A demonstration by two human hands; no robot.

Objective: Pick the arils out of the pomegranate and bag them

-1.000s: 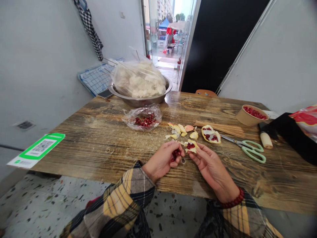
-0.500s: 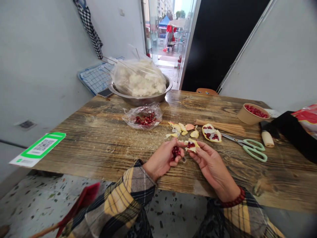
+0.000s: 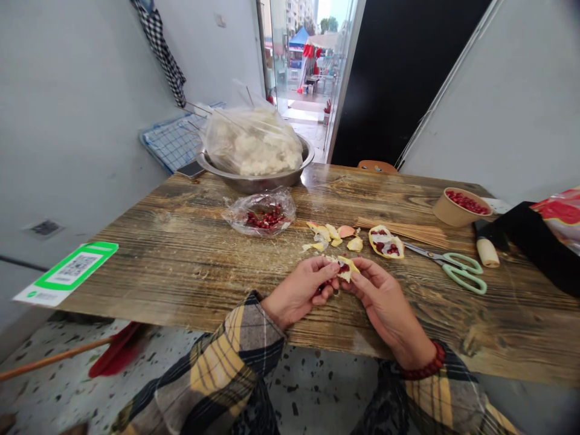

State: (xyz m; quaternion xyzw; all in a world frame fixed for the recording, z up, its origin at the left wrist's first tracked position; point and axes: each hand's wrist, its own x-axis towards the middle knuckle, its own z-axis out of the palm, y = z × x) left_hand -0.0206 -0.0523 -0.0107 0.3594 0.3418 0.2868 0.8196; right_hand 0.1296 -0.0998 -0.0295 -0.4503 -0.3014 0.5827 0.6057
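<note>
Yellow-rinded, the pomegranate piece (image 3: 348,269) sits between both hands near the table's (image 3: 190,272) close edge. Right fingers and thumb of the right hand (image 3: 387,302) pinch it; the left hand (image 3: 296,293) curls around red seeds (image 3: 323,287), thumb against the piece, though overlapping fingers hide how tightly. Loosening that curl while the thumb presses could spill seeds. Beyond lie peel scraps (image 3: 333,233), then a plastic bag (image 3: 281,208) of red bits.
</note>
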